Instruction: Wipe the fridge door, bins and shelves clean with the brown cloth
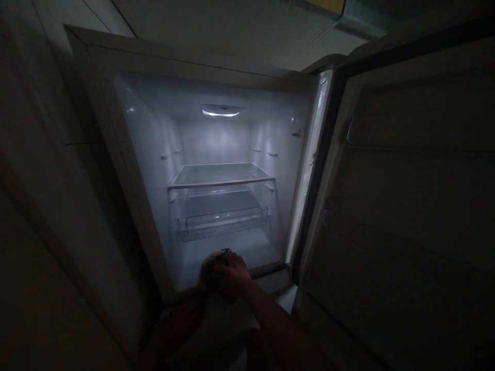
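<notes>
My right hand (232, 273) reaches from the lower right to the front lip of an open fridge (216, 154). Its fingers curl over a pale rounded thing (209, 270) that is too dim to name. A light cloth-like patch (220, 319) hangs just below the hand. Left of that patch, a dim reddish shape (174, 330) may be my left forearm, and no fingers show there. The lit fridge holds a glass shelf (220, 178) and, beneath it, a clear drawer (220, 221).
The fridge door (406, 206) stands wide open on the right, with its inner racks in the dark. A dark wall or cabinet side (58, 206) closes in on the left. A lamp (220, 111) glows at the fridge ceiling. The room is very dim.
</notes>
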Available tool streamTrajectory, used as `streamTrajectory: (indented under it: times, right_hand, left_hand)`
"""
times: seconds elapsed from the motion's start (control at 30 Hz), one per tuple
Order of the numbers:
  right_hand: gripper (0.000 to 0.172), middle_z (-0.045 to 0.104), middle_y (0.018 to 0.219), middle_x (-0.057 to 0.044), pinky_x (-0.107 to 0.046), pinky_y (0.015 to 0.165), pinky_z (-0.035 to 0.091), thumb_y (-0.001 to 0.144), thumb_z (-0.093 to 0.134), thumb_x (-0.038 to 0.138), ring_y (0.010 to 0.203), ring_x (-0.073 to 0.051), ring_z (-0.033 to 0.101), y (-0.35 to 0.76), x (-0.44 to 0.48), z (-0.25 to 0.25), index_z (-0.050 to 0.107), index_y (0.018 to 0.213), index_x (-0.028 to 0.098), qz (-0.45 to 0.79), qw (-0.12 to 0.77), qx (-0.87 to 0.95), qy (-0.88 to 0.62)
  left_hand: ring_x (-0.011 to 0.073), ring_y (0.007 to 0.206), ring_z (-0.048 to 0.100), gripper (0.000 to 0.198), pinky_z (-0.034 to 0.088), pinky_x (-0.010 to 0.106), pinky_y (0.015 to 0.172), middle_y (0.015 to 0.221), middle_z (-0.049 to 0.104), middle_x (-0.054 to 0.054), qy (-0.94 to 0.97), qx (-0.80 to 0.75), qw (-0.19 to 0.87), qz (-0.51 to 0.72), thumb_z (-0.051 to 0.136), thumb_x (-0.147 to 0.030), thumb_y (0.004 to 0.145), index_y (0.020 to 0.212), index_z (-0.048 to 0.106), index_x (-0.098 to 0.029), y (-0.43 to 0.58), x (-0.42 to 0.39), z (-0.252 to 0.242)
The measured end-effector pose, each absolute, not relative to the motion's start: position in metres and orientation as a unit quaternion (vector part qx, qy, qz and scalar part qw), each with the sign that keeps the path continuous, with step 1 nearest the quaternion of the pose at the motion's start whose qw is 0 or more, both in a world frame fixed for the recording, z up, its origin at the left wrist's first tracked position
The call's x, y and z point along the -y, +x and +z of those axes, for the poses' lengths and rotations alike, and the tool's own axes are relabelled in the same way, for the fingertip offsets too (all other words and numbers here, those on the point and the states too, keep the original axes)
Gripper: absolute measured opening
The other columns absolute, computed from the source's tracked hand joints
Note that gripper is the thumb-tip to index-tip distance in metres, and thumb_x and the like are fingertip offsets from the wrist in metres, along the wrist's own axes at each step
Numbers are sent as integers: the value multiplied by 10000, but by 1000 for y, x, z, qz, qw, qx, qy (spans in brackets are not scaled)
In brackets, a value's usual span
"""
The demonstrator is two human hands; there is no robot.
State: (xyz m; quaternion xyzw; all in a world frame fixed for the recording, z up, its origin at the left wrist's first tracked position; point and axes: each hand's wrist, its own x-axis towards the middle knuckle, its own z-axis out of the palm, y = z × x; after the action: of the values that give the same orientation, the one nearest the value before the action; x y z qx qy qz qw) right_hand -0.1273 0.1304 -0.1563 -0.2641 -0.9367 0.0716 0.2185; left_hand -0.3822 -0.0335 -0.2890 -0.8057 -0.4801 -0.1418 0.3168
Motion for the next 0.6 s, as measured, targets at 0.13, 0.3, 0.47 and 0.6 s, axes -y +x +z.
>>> streamTrajectory:
  times: [0.13, 0.3, 0.47, 0.6]
  right_hand:
    - [530, 631, 1390, -121, -482, 1131, 462, 869, 779, 347, 1275, -327, 582, -57, -146, -192, 756, 1397, 317, 24, 331, 852, -405]
    - [555, 643, 1384, -145, -477, 1120, 476, 840, 657, 174, 1258, -343, 596, -17, -150, -218, 744, 1381, 255, -30, 391, 698, -599]
    - [497, 656, 1325, -165, -485, 1092, 507, 820, 607, 225, 1213, -344, 630, -38, -158, -184, 702, 1307, 211, 45, 534, 580, -614]
    - [472, 671, 1273, -198, -509, 1075, 545, 904, 567, 426, 1223, -364, 651, -63, -180, -137, 615, 1307, 184, 112, 669, 386, -625]
  left_hand:
    - [185, 1199, 768, 615, 611, 275, 1016, 1351, 804, 31, -794, 479, 340, -156, 461, -54, 944, 1473, 651, -303, -385, 34, -288]
    - [188, 1135, 771, 536, 608, 270, 1003, 1287, 820, 27, -790, 470, 359, -161, 485, -114, 957, 1421, 674, -303, -380, 33, -278]
    - [207, 1146, 765, 509, 609, 295, 991, 1303, 809, 40, -784, 485, 352, -163, 518, -165, 961, 1423, 675, -310, -379, 31, -280]
    - [210, 1168, 763, 509, 600, 301, 1011, 1300, 811, 38, -776, 482, 356, -194, 530, -242, 1004, 1496, 639, -315, -383, 31, -286]
